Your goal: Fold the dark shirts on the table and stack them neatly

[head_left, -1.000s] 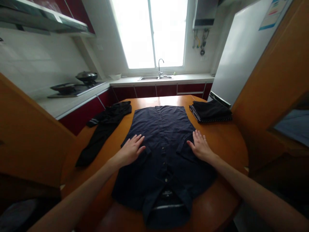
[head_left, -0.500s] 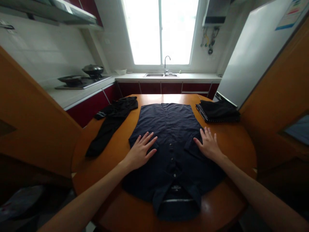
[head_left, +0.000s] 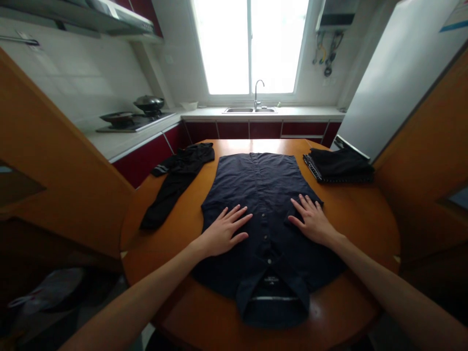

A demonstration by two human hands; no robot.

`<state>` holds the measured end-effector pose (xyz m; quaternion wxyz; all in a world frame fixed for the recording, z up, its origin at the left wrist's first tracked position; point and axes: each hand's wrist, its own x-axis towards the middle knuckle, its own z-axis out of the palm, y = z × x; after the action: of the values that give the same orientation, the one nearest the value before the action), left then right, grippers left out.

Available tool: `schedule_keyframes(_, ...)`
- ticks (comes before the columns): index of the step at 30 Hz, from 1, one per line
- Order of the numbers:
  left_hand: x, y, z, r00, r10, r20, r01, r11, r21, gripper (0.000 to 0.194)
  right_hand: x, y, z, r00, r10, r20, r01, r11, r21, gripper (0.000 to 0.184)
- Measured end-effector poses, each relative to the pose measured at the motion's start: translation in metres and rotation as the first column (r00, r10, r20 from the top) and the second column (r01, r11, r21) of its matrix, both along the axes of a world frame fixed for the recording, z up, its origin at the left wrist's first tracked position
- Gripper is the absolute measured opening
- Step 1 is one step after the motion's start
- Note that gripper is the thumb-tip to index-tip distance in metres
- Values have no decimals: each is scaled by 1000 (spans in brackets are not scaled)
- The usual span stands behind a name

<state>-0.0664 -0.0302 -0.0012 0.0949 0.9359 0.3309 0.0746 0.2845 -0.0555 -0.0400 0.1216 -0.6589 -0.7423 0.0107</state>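
Note:
A dark navy button-up shirt [head_left: 256, 180] lies spread front side up on the wooden table, its collar towards me and its hem towards the window. My left hand [head_left: 226, 231] rests flat on the left part of the shirt, fingers spread. On the right part, my right hand [head_left: 310, 222] also lies flat with its fingers apart, over a folded-in sleeve. Part of the fabric under both palms is hidden. Several small buttons run down the middle between my hands.
Black trousers [head_left: 175, 180] lie on the table's left side. A stack of folded dark clothes [head_left: 340, 165] sits at the back right of the round-edged wooden table [head_left: 358, 214]. Beyond are a sink [head_left: 239, 110], a stove with pans [head_left: 149, 103] and a fridge [head_left: 380, 73].
My left hand has slid inward towards the button line. My right hand has shifted slightly inward on the shirt. The whole view has moved a little.

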Motion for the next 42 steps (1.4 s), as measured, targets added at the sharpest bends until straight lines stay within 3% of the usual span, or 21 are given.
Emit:
schedule_keyframes(4,3,0,8,995,-10,99,5,999,47,52,12,6,3,991,-79,-111,90,991,95,67)
schedule_keyframes(7,4,2,7,988,16,156,-25,998,58,50,22,10,-3,974,-187,-126,191,981,18,73)
schedule_keyframes(11,4,5,3,986,37,165,-45,998,48,49,24,11,-11,971,-235,-46,229,967,-109,77)
schedule_keyframes(22,4,6,2,985,59,161,-65,997,32,47,27,9,-12,951,-304,-61,297,949,-103,84)
schedule_keyframes(27,3,9,0,987,59,152,-63,998,25,47,40,19,-9,907,-334,-258,353,935,30,78)
schedule_keyframes(32,1,14,-3,984,61,170,-70,996,49,48,76,25,7,787,-346,-510,488,856,173,66)
schedule_keyframes(36,1,17,-5,984,60,168,-70,996,53,50,93,25,14,719,-331,-611,557,800,223,64)
schedule_keyframes(42,1,18,-5,982,85,167,-94,994,49,51,82,26,11,741,-270,-614,501,832,239,60)
